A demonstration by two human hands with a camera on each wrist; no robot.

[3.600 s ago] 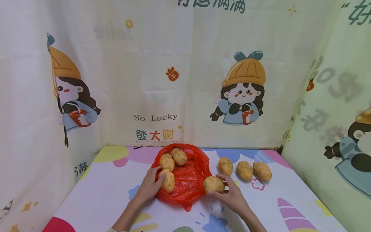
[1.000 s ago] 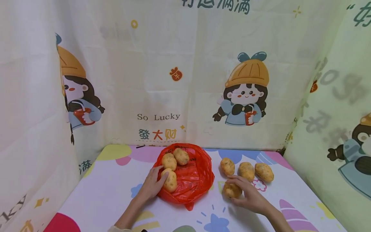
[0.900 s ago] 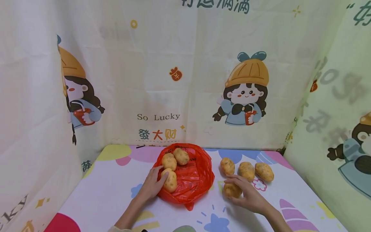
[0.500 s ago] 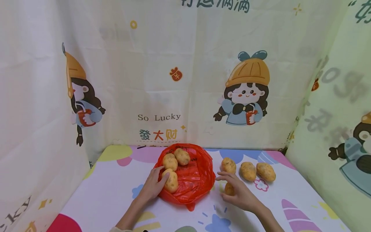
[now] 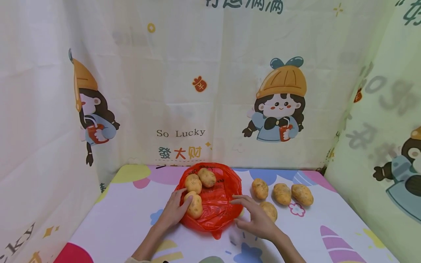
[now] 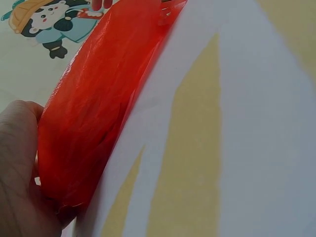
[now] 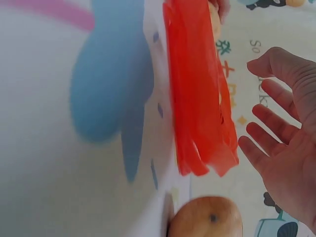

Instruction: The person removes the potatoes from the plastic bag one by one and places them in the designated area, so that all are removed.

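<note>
A red plastic bag [image 5: 217, 210] lies spread wide on the table, its rim rolled into a low bowl. Three potatoes sit along its left side: a front potato [image 5: 194, 205], a middle potato [image 5: 193, 183] and a back potato [image 5: 207, 178]. My left hand [image 5: 174, 210] grips the bag's left edge, thumb over the rim by the front potato; the left wrist view shows the bag's red side [image 6: 89, 108] against the palm. My right hand [image 5: 258, 219] hovers at the bag's right rim, fingers spread, holding nothing. Right behind it, a loose potato [image 5: 268, 211] rests on the table.
Three more potatoes stand farther back right: one [image 5: 260, 189] nearest the bag, another [image 5: 281, 194] beside it, and the rightmost [image 5: 302, 194]. The table [image 5: 125, 226] has a printed cover. Printed cloth [image 5: 223, 109] hangs behind and at both sides.
A potato held by my right hand at the bag's right edge now lies on the table to the right. The right hand let it go and moved left to the rim. The left hand stayed.
</note>
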